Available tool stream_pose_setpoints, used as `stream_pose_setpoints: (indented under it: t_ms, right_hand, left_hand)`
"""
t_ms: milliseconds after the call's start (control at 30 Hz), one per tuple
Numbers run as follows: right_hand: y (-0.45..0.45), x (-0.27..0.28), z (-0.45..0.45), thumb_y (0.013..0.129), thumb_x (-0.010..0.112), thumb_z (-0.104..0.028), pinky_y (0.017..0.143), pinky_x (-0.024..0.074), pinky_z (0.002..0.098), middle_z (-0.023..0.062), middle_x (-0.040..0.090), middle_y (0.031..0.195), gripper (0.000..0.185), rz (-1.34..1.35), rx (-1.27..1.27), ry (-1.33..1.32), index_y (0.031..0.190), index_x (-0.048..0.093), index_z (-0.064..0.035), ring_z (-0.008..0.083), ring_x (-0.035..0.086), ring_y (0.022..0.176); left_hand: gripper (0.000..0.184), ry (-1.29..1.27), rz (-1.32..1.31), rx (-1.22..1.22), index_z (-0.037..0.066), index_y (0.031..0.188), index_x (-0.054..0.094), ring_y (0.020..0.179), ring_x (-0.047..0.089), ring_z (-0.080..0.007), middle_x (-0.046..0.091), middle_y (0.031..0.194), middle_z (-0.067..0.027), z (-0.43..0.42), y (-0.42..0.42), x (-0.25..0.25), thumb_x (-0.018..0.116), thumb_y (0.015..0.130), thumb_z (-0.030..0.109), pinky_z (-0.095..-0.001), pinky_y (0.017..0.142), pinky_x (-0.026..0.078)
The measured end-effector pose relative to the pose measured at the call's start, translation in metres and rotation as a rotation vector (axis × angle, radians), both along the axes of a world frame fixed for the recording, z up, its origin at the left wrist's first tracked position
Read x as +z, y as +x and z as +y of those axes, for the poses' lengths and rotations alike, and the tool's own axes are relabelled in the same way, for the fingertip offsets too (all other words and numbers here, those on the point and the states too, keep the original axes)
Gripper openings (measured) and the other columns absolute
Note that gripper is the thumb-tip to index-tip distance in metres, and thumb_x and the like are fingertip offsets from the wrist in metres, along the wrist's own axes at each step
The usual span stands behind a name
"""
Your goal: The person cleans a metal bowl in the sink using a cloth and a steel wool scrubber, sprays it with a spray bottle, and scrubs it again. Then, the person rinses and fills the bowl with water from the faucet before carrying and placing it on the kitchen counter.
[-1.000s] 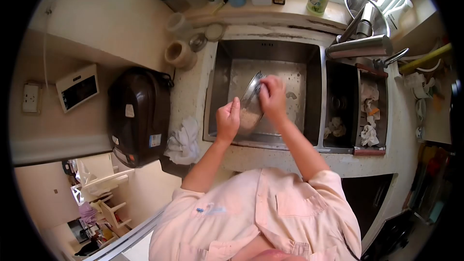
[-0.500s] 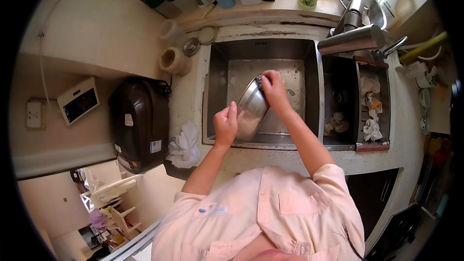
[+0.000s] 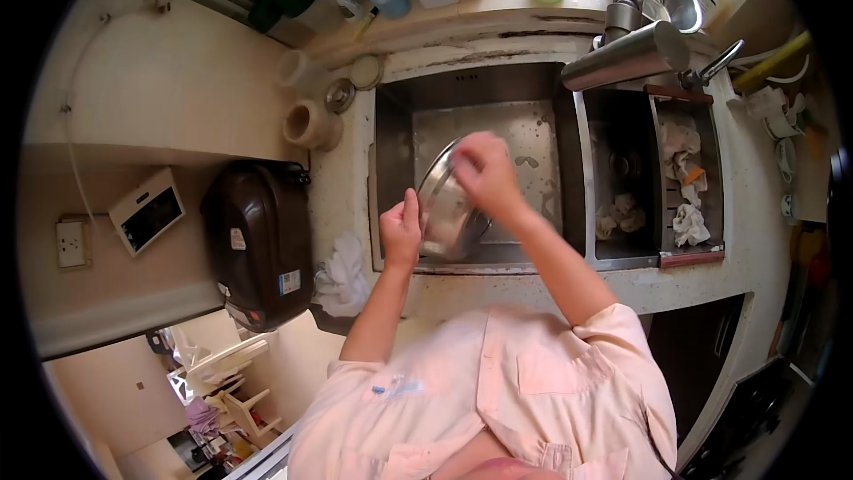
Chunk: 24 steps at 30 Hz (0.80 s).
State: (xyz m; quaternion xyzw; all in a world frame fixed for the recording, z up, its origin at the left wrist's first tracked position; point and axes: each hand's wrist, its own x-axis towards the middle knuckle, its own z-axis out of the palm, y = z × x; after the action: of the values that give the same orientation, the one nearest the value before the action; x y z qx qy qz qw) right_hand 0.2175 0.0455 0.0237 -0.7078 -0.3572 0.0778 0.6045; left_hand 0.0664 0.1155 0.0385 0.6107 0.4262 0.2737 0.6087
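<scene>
A shiny metal bowl [image 3: 444,224] is held tilted over the sink [image 3: 524,138], its rim toward the upper left. My left hand [image 3: 402,229] grips the bowl's left edge, with the thumb pointing up along it. My right hand [image 3: 484,176] is at the bowl's upper right side, fingers curled and blurred by motion. Whatever lies under those fingers is hidden. Water drops and pale specks dot the sink's floor below.
A steel faucet [image 3: 626,58] reaches over the sink's right corner. Beside it, a narrow basin [image 3: 613,124] and a rack [image 3: 684,258] hold crumpled pale scraps. A dark appliance [image 3: 258,240], a white cloth [image 3: 339,277] and a beige jar [image 3: 306,124] stand on the left.
My right hand has moved slightly left and down along the bowl and is now blurred. A dark textured thing seen under its fingers earlier is no longer visible. The bowl has turned a little.
</scene>
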Motion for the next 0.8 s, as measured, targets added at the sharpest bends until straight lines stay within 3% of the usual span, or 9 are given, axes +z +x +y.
stream_pose_setpoints:
  t_ms: [33, 167, 233, 300, 367, 500, 633, 733, 800]
  right_hand:
    - [0.019, -0.02, 0.004, 0.071, 0.059, -0.013, 0.075, 0.0417, 0.0382, 0.0109, 0.057, 0.089, 0.01, 0.229, -0.098, -0.064, 0.079, 0.059, -0.0077, 0.0306, 0.051, 0.086]
    - [-0.031, 0.037, -0.008, 0.071, 0.059, -0.013, 0.077, 0.0394, 0.0371, 0.0088, 0.056, 0.092, 0.012, -0.379, 0.013, -0.095, 0.082, 0.058, -0.0089, 0.0282, 0.051, 0.092]
    - [-0.043, 0.042, -0.008, 0.068, 0.06, -0.013, 0.075, 0.0395, 0.0372, 0.0079, 0.056, 0.091, 0.015, -0.429, 0.082, -0.056, 0.082, 0.057, -0.0106, 0.0278, 0.051, 0.09]
    - [-0.008, 0.004, 0.005, 0.073, 0.055, -0.01, 0.074, 0.0393, 0.0413, 0.0097, 0.055, 0.089, 0.008, 0.003, -0.08, -0.054, 0.081, 0.056, -0.0092, 0.0313, 0.049, 0.088]
    - [0.003, -0.011, 0.004, 0.075, 0.054, -0.009, 0.074, 0.0388, 0.0421, 0.0109, 0.054, 0.091, 0.008, 0.095, -0.179, -0.242, 0.083, 0.056, -0.0087, 0.0328, 0.049, 0.088]
    - [-0.046, 0.037, -0.001, 0.077, 0.056, -0.014, 0.075, 0.039, 0.042, 0.0102, 0.054, 0.094, 0.01, -0.411, 0.022, -0.062, 0.086, 0.054, -0.0087, 0.0328, 0.048, 0.089]
    - [-0.002, -0.011, 0.018, 0.081, 0.051, -0.017, 0.076, 0.0385, 0.042, 0.0111, 0.054, 0.093, 0.01, 0.068, -0.178, -0.306, 0.086, 0.054, -0.0087, 0.0326, 0.048, 0.087]
    - [-0.051, 0.039, 0.007, 0.075, 0.054, -0.017, 0.077, 0.0349, 0.0429, 0.0081, 0.052, 0.092, 0.011, -0.381, 0.045, -0.368, 0.084, 0.053, -0.0098, 0.0289, 0.048, 0.092]
    - [-0.056, 0.029, 0.007, 0.075, 0.054, -0.016, 0.075, 0.0349, 0.0424, 0.0082, 0.052, 0.09, 0.01, -0.423, -0.015, -0.132, 0.083, 0.053, -0.0106, 0.0279, 0.047, 0.091]
  left_hand:
    - [0.046, 0.012, -0.011, 0.008, 0.005, 0.055, 0.044, 0.051, 0.029, -0.0022, 0.037, 0.053, 0.0078, -0.003, 0.001, 0.005, 0.046, 0.093, 0.031, -0.0218, 0.044, 0.023]
    - [0.045, 0.011, 0.012, 0.043, 0.004, 0.056, 0.046, 0.051, 0.033, -0.0016, 0.041, 0.054, 0.0067, -0.003, 0.005, 0.007, 0.046, 0.092, 0.03, -0.021, 0.045, 0.026]
    - [0.045, 0.044, 0.051, -0.034, 0.003, 0.056, 0.046, 0.051, 0.034, -0.0016, 0.041, 0.053, 0.0064, 0.002, -0.002, -0.004, 0.046, 0.093, 0.03, -0.0207, 0.045, 0.027]
    - [0.046, 0.047, 0.072, -0.047, 0.004, 0.055, 0.044, 0.05, 0.032, -0.0021, 0.039, 0.052, 0.0066, 0.0, -0.006, 0.003, 0.045, 0.093, 0.03, -0.0215, 0.044, 0.025]
    - [0.046, 0.048, 0.106, -0.058, 0.005, 0.055, 0.042, 0.049, 0.03, -0.0025, 0.037, 0.051, 0.0067, -0.004, -0.014, 0.003, 0.044, 0.093, 0.031, -0.022, 0.043, 0.023]
    - [0.048, 0.069, 0.112, -0.064, 0.006, 0.053, 0.039, 0.049, 0.029, -0.0029, 0.035, 0.05, 0.0069, 0.0, -0.007, 0.003, 0.043, 0.093, 0.033, -0.0227, 0.042, 0.023]
    - [0.048, 0.079, 0.104, -0.056, 0.005, 0.054, 0.04, 0.05, 0.03, -0.0042, 0.036, 0.05, 0.0058, 0.001, -0.013, -0.004, 0.042, 0.093, 0.033, -0.0249, 0.043, 0.025]
    - [0.047, 0.138, 0.164, -0.042, 0.004, 0.055, 0.041, 0.051, 0.03, -0.0054, 0.035, 0.05, 0.0044, 0.004, -0.002, -0.006, 0.043, 0.093, 0.031, -0.027, 0.045, 0.026]
    - [0.045, 0.14, 0.171, -0.046, 0.003, 0.055, 0.041, 0.052, 0.03, -0.0057, 0.035, 0.05, 0.0035, 0.006, -0.006, -0.018, 0.043, 0.093, 0.029, -0.0273, 0.045, 0.027]
